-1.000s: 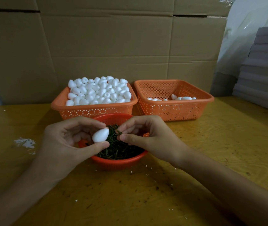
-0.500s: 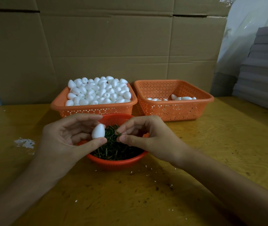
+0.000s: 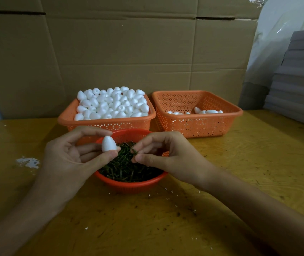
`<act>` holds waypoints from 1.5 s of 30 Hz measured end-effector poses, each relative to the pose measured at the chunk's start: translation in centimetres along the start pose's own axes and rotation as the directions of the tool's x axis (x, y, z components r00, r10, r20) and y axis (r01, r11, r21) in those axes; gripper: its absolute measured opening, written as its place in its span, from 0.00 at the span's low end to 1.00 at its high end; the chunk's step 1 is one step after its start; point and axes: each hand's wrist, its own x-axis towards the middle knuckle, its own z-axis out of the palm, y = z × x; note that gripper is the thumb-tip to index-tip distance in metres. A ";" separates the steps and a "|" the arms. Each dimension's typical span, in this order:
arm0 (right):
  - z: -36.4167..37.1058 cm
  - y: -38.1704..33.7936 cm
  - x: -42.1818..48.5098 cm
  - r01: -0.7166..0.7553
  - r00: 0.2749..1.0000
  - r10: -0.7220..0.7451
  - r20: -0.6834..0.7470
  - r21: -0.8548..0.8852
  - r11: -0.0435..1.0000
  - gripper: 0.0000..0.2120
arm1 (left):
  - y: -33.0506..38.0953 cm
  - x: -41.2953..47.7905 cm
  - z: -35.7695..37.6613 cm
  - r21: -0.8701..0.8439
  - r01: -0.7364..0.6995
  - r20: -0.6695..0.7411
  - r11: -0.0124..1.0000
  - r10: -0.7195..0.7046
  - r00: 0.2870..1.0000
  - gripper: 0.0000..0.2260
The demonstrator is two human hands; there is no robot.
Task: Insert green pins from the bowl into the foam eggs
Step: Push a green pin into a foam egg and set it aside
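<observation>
A round red bowl filled with dark green pins sits on the table in front of me. My left hand holds one white foam egg upright between thumb and fingers, over the bowl's left side. My right hand hovers over the bowl's right side, thumb and forefinger pinched on a small green pin a short gap from the egg.
Behind the bowl stand two orange perforated baskets: the left basket heaped with white foam eggs, the right basket holding a few eggs. Cardboard walls rise behind. Grey stacked sheets sit at right. White crumbs dot the wooden table.
The egg in my left hand has turned from lying sideways to standing upright and risen slightly. My right hand stays pinched over the bowl, barely shifted.
</observation>
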 end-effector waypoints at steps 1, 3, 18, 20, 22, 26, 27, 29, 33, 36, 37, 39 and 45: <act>0.0 -0.1 0.0 0.001 1.000 -0.001 0.003 0.005 1.000 0.07 | 0.0 0.0 0.0 -0.006 0.000 -0.003 1.000 0.000 1.000 0.19; 0.1 -0.2 0.0 0.006 1.000 -0.006 0.010 0.022 1.000 0.07 | -0.1 0.1 0.0 -0.014 -0.004 -0.011 1.000 0.004 1.000 0.18; 0.4 -0.3 -0.1 0.029 0.995 -0.023 -0.093 0.073 0.997 0.07 | 0.1 0.1 0.2 -0.077 -0.034 0.010 0.996 0.035 0.999 0.15; 0.4 -0.3 -0.1 0.034 0.997 -0.030 -0.075 0.041 0.999 0.06 | 0.2 0.1 0.2 -0.078 -0.030 0.006 0.997 0.030 1.000 0.14; 0.4 -0.2 -0.1 0.035 0.997 -0.033 -0.069 0.029 0.999 0.05 | 0.2 0.1 0.2 -0.074 -0.026 0.002 0.997 0.027 1.000 0.14; 0.3 -0.2 -0.1 0.035 0.998 -0.034 -0.055 0.028 0.999 0.06 | 0.4 0.1 0.1 -0.071 0.000 0.002 0.997 0.000 1.000 0.14; 0.4 -0.3 -0.1 0.035 0.998 -0.033 -0.052 0.035 0.999 0.06 | 0.4 0.1 0.1 -0.068 0.005 0.004 0.998 -0.005 1.000 0.14; 0.4 -0.4 -0.2 0.032 0.998 -0.028 -0.059 0.065 0.997 0.06 | 0.4 0.1 0.1 -0.062 0.008 0.013 0.998 -0.007 1.000 0.14; 0.5 -0.4 -0.2 0.033 0.997 -0.025 -0.075 0.105 0.994 0.06 | 0.5 0.1 0.1 -0.053 -0.009 0.034 0.999 0.011 0.999 0.14; 0.7 -0.3 -0.2 0.034 0.997 -0.025 -0.079 0.114 0.993 0.08 | 0.6 0.1 0.1 -0.051 -0.025 0.038 0.998 0.027 0.999 0.14; 0.7 -0.2 -0.2 0.038 0.996 -0.028 -0.081 0.116 0.993 0.08 | 0.5 0.1 0.1 -0.051 -0.026 0.040 0.998 0.028 0.999 0.14; 0.7 -0.1 -0.2 0.046 0.995 -0.037 -0.088 0.102 0.994 0.10 | 0.5 0.1 0.1 -0.040 -0.030 0.052 0.999 0.032 0.998 0.14; 0.9 0.0 -0.3 0.056 0.995 -0.053 -0.087 0.043 0.997 0.11 | 0.5 -0.1 0.4 0.046 -0.073 0.082 0.996 0.069 0.994 0.16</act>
